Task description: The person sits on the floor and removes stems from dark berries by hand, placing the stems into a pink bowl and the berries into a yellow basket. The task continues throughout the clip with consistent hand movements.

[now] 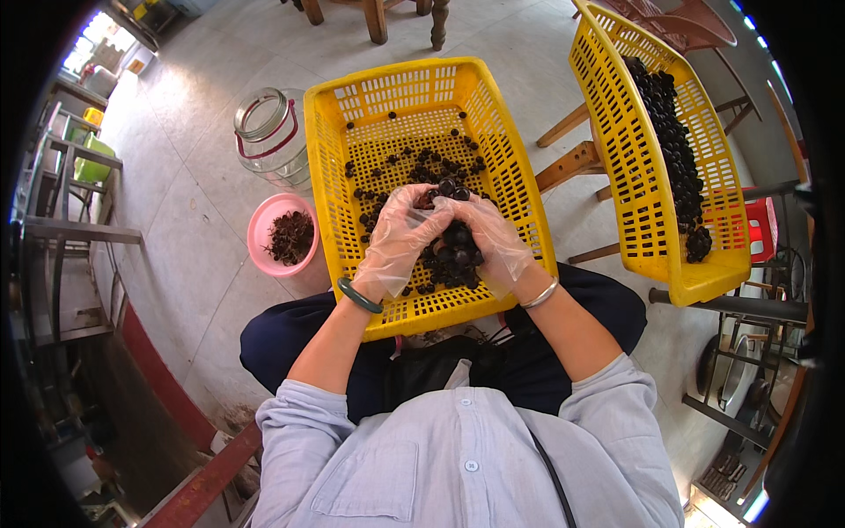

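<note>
A bunch of dark grapes (457, 247) hangs between my hands, above a yellow plastic crate (528, 198). My left hand (404, 231), in a clear plastic glove, has its fingers at the upper part of the bunch. From the other side my right hand (490, 237), gloved likewise, wraps around the same bunch. The fingertips of both hands meet there, and the stem between them is mostly hidden. Loose grapes (429, 162) are scattered over the crate's slotted floor, densest beyond and below my hands.
Left of the crate stand a glass jar (267, 148) with a red handle and a pink bowl (254, 247) containing brown stems (290, 239). At right, a second yellow crate (637, 218) holds more grapes (670, 145), raised beside a wooden stool (571, 168). Wooden furniture legs (375, 23) stand ahead.
</note>
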The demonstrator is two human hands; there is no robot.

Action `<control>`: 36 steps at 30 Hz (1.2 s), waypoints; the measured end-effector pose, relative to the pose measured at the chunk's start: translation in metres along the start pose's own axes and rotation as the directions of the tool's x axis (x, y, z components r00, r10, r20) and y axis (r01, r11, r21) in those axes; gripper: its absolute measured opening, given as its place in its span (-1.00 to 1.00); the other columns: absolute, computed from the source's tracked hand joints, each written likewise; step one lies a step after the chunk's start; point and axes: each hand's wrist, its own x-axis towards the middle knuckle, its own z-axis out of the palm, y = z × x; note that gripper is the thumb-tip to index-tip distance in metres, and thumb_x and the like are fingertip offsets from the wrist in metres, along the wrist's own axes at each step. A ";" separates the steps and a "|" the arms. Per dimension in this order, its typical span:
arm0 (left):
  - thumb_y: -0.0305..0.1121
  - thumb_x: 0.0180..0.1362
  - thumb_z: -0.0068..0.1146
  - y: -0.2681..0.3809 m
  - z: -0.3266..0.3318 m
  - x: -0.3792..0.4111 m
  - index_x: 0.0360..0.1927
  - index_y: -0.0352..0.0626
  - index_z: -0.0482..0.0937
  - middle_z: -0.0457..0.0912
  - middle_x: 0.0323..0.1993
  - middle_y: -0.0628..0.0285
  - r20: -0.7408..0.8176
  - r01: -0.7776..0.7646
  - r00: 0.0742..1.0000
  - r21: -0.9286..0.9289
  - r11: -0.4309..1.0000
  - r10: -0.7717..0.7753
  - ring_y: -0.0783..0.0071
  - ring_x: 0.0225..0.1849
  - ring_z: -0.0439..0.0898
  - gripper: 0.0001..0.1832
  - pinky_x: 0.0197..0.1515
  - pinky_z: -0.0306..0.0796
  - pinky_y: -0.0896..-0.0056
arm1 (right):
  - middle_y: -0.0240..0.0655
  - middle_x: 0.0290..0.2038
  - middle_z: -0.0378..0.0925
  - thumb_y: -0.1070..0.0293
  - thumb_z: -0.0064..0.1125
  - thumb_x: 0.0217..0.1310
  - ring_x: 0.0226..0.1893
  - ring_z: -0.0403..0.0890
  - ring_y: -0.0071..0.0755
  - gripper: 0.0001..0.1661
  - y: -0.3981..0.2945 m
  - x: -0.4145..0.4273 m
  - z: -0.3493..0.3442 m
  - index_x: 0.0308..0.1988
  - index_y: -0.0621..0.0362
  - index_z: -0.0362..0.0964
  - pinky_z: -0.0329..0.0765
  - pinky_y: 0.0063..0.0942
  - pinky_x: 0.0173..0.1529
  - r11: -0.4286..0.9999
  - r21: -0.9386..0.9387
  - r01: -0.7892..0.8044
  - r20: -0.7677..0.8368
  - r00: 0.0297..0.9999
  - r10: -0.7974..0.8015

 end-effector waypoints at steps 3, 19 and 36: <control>-0.20 0.15 0.20 -0.009 -0.008 0.006 -0.02 -0.23 0.41 0.44 -0.30 0.30 -0.021 -0.141 0.988 0.233 0.962 0.150 0.61 -0.34 0.45 -0.57 -0.26 0.40 0.58 | -0.27 -0.11 0.42 0.46 0.07 0.09 -0.09 0.44 -0.31 -0.61 0.004 -0.003 -0.002 -0.01 0.11 0.40 0.41 -0.50 0.03 0.972 -0.200 0.123 0.054 0.992 -0.115; -0.23 0.23 0.05 0.026 -0.025 0.001 -0.27 -0.24 0.40 0.45 -0.54 0.33 0.289 0.050 0.951 0.207 0.977 -0.110 0.63 -0.49 0.47 -0.75 -0.41 0.39 0.58 | -0.39 -0.38 0.45 0.23 0.04 0.19 -0.39 0.48 -0.53 -0.79 -0.016 0.005 -0.008 -0.27 0.13 0.41 0.45 -0.59 -0.27 0.821 0.308 -0.482 0.109 0.875 0.472; -0.33 0.19 0.01 0.024 -0.030 0.007 -0.46 -0.30 0.50 0.50 -0.52 0.28 0.509 -0.385 0.851 0.442 0.810 0.127 0.56 -0.46 0.47 -0.77 -0.39 0.40 0.50 | -0.29 -0.21 0.54 0.19 0.05 0.14 0.00 0.35 -0.46 -0.67 0.015 0.008 -0.010 -0.22 0.21 0.50 0.26 -0.52 0.12 0.851 0.241 -0.466 -0.163 0.845 0.509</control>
